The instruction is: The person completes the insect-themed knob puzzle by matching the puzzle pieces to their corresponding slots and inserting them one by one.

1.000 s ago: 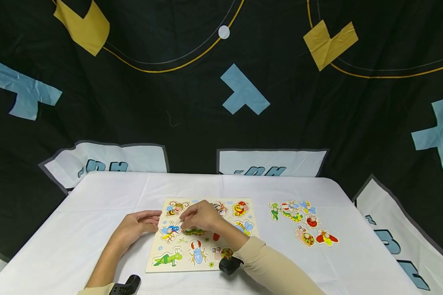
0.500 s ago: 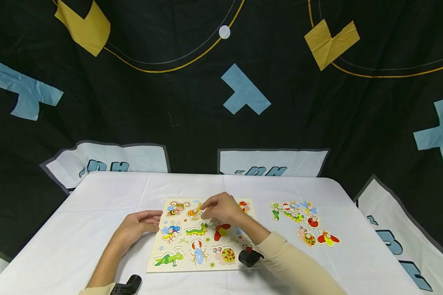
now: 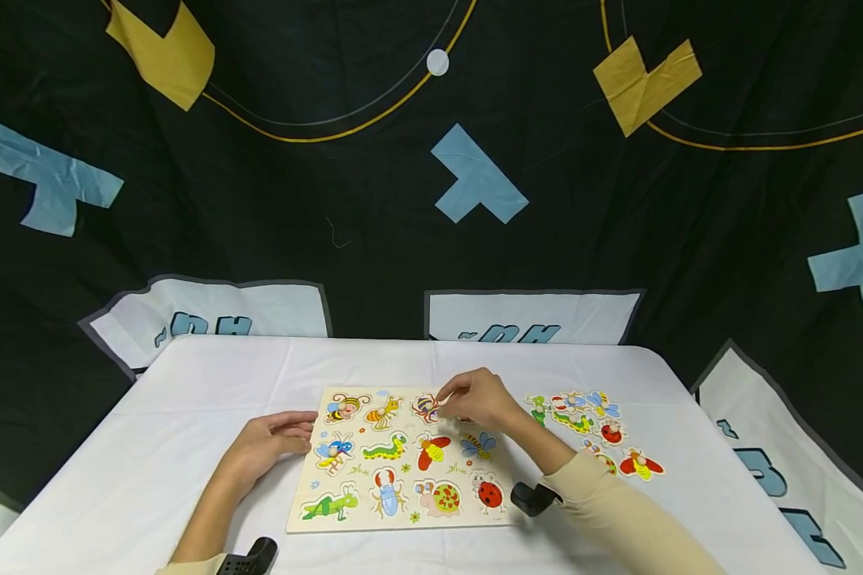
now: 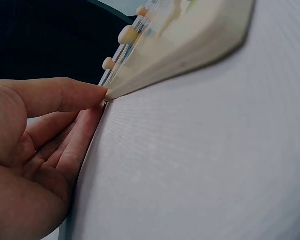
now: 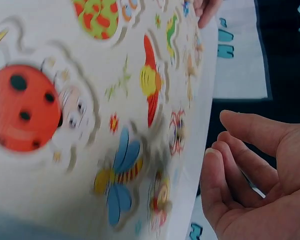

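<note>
Steady cream, rectangular, insect-patterned board with relaxed fingers of left hand at its edge; lift curved, empty fingers of right hand clear of red-legged, striped spider.

Left hand touching insect board, right hand above

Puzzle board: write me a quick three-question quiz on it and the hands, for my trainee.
1. Which hand is at the left edge of the puzzle board in the head view?
2. The right hand holds: a) a loose piece, b) the board's edge, c) nothing visible.
3. Fill in: the board's bottom row ends, at its right end, with a red ____.

Key: 1. The left hand. 2. c. 3. ladybug.
</note>
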Available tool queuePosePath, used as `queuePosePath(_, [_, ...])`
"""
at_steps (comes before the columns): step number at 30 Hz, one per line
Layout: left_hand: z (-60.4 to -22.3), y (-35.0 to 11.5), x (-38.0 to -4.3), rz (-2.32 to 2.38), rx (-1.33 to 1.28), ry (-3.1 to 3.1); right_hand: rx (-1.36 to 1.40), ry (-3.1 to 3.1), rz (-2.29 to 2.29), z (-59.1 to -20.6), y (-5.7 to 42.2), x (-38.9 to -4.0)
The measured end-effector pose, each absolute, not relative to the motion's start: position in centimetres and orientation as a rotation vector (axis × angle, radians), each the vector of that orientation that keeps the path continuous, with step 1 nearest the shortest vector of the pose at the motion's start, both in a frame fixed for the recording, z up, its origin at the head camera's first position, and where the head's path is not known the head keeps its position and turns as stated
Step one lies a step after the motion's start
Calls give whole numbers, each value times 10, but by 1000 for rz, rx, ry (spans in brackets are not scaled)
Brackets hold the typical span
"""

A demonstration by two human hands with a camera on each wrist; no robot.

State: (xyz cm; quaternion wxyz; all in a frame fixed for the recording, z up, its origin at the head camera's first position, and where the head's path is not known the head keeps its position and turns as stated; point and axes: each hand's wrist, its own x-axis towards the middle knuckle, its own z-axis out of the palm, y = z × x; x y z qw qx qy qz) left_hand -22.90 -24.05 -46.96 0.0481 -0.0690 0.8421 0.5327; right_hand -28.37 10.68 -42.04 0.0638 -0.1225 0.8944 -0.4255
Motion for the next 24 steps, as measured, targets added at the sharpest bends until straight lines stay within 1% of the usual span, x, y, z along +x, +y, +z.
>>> queuePosePath(11, [-471, -241, -229, 1633, -230, 2559, -262, 2792, -1251, -422, 143, -285])
queuePosePath(24, [-470, -241, -229, 1632, -195, 2569, -160, 2803, -1272, -413, 178, -283])
